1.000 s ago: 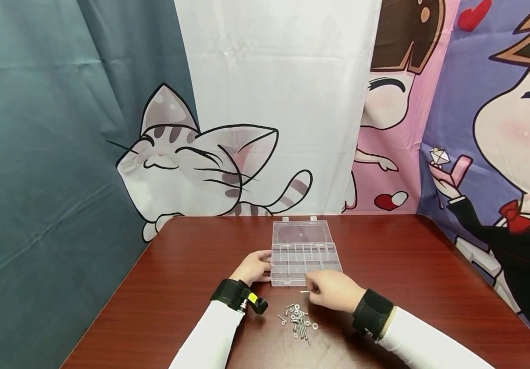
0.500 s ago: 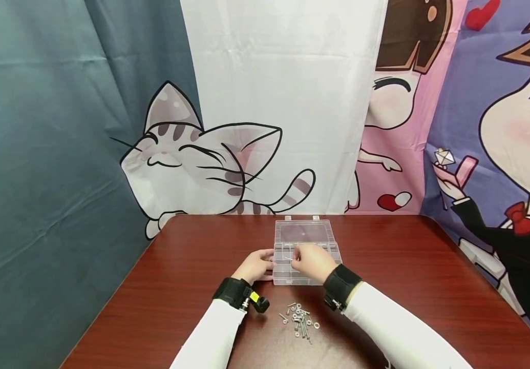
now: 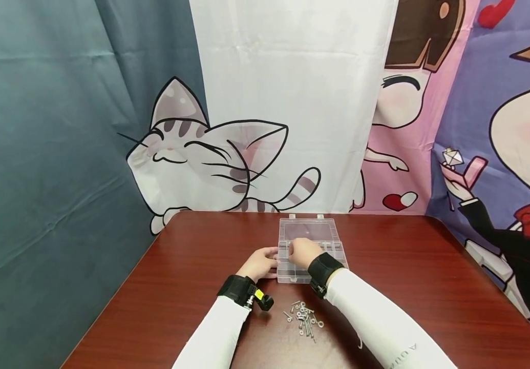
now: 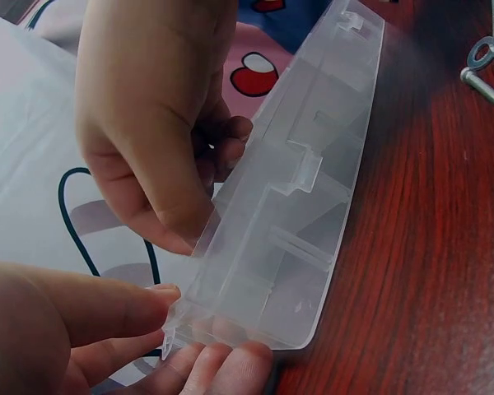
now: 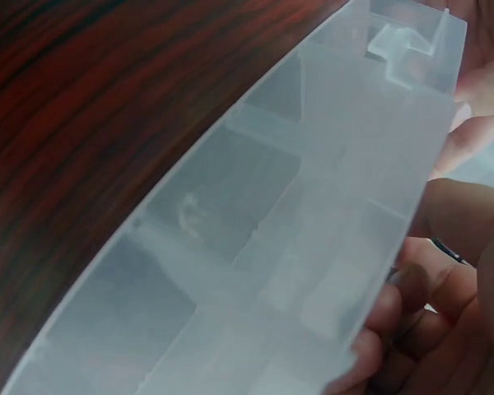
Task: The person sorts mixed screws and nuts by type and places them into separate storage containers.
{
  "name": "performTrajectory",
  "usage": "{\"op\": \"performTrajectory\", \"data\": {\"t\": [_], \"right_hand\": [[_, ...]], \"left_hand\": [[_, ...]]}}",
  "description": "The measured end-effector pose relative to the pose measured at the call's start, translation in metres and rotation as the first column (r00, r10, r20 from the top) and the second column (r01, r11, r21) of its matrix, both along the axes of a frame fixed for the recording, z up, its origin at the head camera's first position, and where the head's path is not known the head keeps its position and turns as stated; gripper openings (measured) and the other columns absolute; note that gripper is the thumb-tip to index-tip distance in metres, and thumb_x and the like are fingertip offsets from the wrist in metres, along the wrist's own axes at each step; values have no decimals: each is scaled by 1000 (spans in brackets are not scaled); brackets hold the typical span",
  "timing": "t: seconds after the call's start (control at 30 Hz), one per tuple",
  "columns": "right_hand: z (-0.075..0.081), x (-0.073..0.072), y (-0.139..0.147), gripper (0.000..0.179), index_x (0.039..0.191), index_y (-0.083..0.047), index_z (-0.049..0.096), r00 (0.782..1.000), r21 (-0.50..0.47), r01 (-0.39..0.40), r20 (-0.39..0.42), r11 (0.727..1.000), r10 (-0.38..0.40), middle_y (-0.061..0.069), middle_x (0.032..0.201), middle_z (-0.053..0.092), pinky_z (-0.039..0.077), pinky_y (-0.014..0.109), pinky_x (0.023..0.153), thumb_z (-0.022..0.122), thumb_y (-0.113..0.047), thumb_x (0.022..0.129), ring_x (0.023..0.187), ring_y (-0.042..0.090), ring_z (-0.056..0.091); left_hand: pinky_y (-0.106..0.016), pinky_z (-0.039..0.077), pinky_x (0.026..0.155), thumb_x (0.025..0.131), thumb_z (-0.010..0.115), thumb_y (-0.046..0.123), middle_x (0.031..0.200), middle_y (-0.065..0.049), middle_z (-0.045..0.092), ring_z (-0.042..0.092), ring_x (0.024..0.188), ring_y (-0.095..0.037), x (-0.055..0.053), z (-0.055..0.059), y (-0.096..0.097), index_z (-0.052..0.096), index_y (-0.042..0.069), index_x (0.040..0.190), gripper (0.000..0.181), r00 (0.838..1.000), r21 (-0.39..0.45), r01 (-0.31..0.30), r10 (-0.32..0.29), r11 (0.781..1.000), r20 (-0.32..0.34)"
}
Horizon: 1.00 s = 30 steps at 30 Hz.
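A clear plastic compartment box (image 3: 292,273) lies with its lid raised at the back. My left hand (image 3: 258,264) holds the box's left end; in the left wrist view one digit touches the top corner and other fingertips (image 4: 249,362) rest on the end wall. My right hand (image 3: 304,252) is over the left compartments, its fingers (image 4: 177,218) curled and pinched together inside the far side of the box. The small metal screw between them is nearly hidden; only a greyish glint shows at the fingertips in the right wrist view.
A loose pile of screws, nuts and washers (image 3: 306,319) lies on the reddish-brown table (image 3: 191,256) in front of the box. Printed cloth curtains (image 3: 246,102) stand behind the table. A small wrist camera (image 3: 265,301) juts from the left wrist.
My right hand has moved from the box's front edge with the screw, up and leftward to the far left compartments. The left hand stays at the box's left end.
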State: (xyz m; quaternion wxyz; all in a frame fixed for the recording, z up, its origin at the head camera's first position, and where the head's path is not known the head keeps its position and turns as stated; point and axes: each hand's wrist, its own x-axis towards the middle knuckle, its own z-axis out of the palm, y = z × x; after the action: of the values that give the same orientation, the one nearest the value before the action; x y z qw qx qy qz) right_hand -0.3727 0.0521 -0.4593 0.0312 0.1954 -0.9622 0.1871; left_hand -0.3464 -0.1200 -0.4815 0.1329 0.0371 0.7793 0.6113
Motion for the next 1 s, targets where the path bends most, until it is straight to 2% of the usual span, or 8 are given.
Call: {"op": "performTrajectory", "data": {"t": [0.13,0.4,0.67,0.8,0.9,1.0], "right_hand": [[0,-3,-1,25,56,-16,56,1000,10,26,9,1000,-26,-5,56,47,33,29,48,68,-4,75,51,14,41],[1,-1,-1,29,54,-16,56,998,28,61,-3,998,-61,-5,55,47,33,29,48,68,-3,76,51,15,41],[-4,-4,1,27,54,-16,59,999,14,43,-12,999,-43,-5,56,50,35,30,49,69,-4,76,51,15,43],[-8,-5,2,30,54,-17,58,999,-14,28,-18,1000,-28,-7,53,46,33,28,48,70,-7,79,49,13,41],[-7,-3,3,32,54,-17,57,1000,-41,21,-10,999,-21,-8,51,42,31,28,47,71,-12,83,48,12,39],[-2,4,4,27,61,-16,61,1000,-59,21,0,998,-21,-7,57,50,36,29,50,71,-16,86,52,13,44]], "left_hand": [[-39,60,73,95,61,0,135,-23,55,67,99,-26,-1,2,1,46,-1,145,52,1000,-2,2,-2,1000,-7],[-38,60,72,95,62,1,134,-21,56,67,97,-24,-3,2,3,47,0,145,52,1000,-9,8,-8,1000,-7],[-37,60,69,93,63,-1,132,-21,57,67,94,-22,-3,0,5,48,0,144,53,1000,-7,-8,8,1000,-10],[-36,60,68,93,63,-1,131,-20,58,67,94,-23,-2,-2,4,49,0,144,53,1000,-4,-12,12,1000,-7],[-37,60,70,94,62,0,131,-20,58,66,96,-24,-2,-1,3,48,0,144,52,1000,-7,-5,5,1000,-9],[-37,60,70,95,61,1,129,-20,59,67,97,-24,-1,-2,0,48,0,144,51,1000,-13,8,-9,1000,-26]]}}
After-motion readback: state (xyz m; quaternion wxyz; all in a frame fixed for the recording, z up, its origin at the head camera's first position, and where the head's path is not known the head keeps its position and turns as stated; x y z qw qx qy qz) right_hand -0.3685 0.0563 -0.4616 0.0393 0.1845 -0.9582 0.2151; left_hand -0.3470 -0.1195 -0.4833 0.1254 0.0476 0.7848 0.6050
